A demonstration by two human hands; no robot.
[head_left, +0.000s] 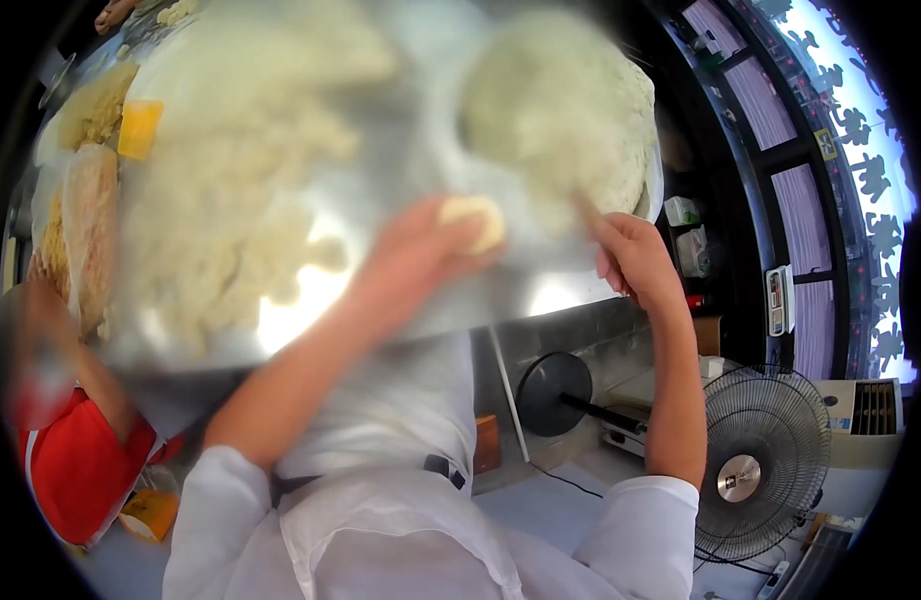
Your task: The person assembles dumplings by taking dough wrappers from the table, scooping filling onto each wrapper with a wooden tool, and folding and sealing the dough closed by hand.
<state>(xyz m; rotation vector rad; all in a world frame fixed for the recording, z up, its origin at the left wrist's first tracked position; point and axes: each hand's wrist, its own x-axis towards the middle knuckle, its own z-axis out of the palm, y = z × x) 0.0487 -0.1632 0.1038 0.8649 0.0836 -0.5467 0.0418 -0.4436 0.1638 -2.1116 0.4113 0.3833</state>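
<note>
My left hand [411, 250] is closed around a small round piece of pale dough [475, 220] above the front of the metal table [436, 290]. To its right, my right hand [636, 258] grips a thin brownish stick [585, 208], whose far end blurs into a large pale-green mound of filling [571, 110]. Whether that end is flat like a spatula cannot be made out. Left of my hands lies a wide spread of pale dough pieces [221, 210], smeared by blur.
At the left, a person in a red garment [76, 465] reaches toward the table beside plastic-wrapped food [91, 215]. A yellow scraper-like piece [140, 129] lies farther back. Right of me stand a fan [761, 465] and a round black stool [555, 394]; windows line the right side.
</note>
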